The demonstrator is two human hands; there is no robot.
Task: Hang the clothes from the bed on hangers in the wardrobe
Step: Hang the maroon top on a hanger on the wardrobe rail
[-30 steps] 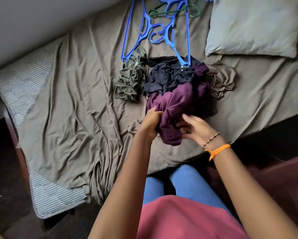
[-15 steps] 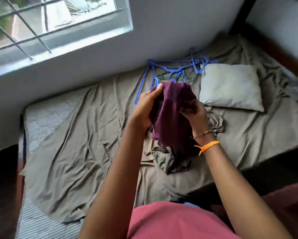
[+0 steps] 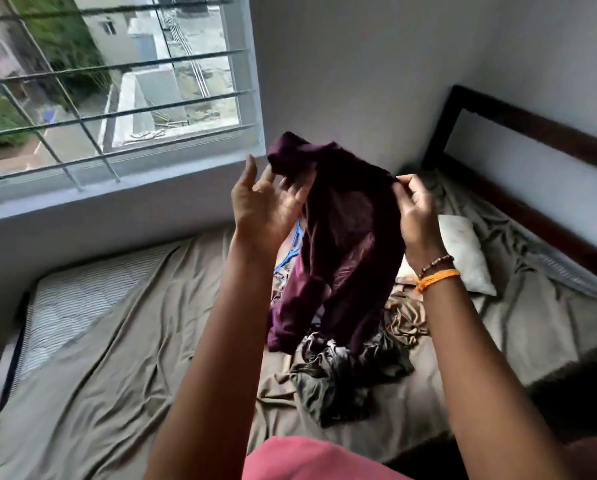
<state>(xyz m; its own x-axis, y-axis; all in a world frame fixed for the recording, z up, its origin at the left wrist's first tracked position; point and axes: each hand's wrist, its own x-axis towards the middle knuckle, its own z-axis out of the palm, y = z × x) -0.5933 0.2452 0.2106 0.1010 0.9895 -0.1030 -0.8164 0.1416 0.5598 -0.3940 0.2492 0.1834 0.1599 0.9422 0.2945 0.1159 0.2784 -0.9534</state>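
The bed spreads below me under its rumpled sheet, a pillow by the headboard and the remaining clothes heaped in the middle. Above that heap I hold up the purple garment: my right hand pinches its upper edge, while my left hand is spread wide, fingers just touching the cloth. I judge I am sorting out the neckline; next I need one of the blue hangers glimpsed behind.
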